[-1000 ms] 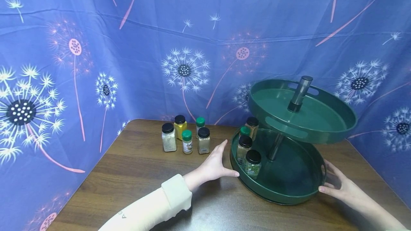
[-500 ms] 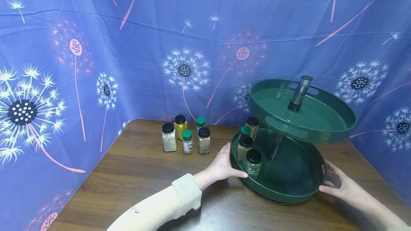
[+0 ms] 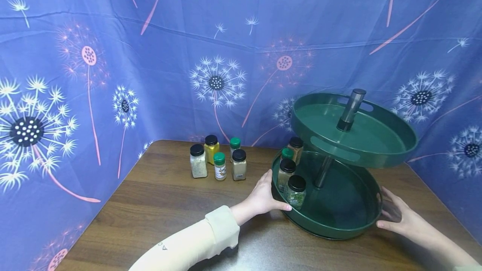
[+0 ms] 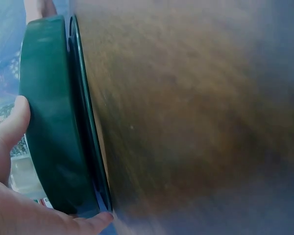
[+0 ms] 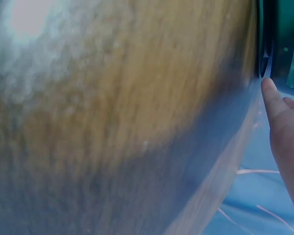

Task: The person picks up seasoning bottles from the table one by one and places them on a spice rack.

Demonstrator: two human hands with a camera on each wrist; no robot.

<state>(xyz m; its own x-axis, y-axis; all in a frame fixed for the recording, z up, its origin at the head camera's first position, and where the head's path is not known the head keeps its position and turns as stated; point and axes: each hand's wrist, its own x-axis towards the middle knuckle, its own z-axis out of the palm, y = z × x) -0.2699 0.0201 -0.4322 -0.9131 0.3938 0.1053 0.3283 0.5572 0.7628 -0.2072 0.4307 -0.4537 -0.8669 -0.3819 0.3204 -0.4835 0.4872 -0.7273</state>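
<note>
A green two-tier lazy Susan (image 3: pixel 331 231) stands on the table at the right, its upper tray (image 3: pixel 320 120) set on a dark central post (image 3: pixel 324 172). My left hand (image 3: pixel 261 198) grips the lower tray's left wall. In the left wrist view its thumb (image 4: pixel 19 117) lies at the rim and a fingertip reaches the thin base. At the opposite side my right hand (image 3: pixel 403 216) is beside the wall with fingers extended, its thumb a little off the tray. Along the lower tray's left inside are spice jars: a green-herb jar (image 3: pixel 296 198), a black-capped tan one (image 3: pixel 286 175) and others behind.
Left of the lazy Susan several more spice jars stand on the wooden table (image 3: pixel 158 204), among them a white-filled jar (image 3: pixel 198 166), a yellow one (image 3: pixel 211 152) and a green-capped one (image 3: pixel 220 170). A blue dandelion-print cloth (image 3: pixel 169 53) hangs behind.
My left hand has come rightward onto the lower tray's wall, its thumb now at the rim. My right thumb has shifted slightly off the tray. The jars have kept their places.
</note>
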